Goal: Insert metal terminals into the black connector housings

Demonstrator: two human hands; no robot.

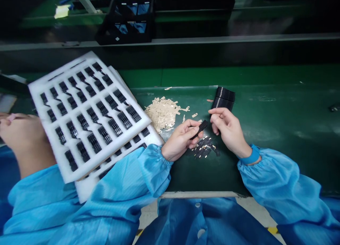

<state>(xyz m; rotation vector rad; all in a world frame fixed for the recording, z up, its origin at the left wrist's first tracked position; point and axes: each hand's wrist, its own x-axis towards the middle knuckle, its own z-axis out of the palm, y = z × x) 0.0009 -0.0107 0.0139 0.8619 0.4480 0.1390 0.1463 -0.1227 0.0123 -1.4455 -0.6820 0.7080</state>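
On the green bench mat (pixel 278 131) my left hand (pixel 180 140) pinches a small black strip (pixel 202 128) above loose black-and-gold pieces (pixel 204 147), and my right hand (pixel 228 129), apart from it, has the fingers together on something I cannot tell, just below a black stack (pixel 224 98).

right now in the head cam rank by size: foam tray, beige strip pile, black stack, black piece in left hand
White foam tray
Beige strip pile
Black stack
Black piece in the left hand
Nearness to the camera may flatter it.
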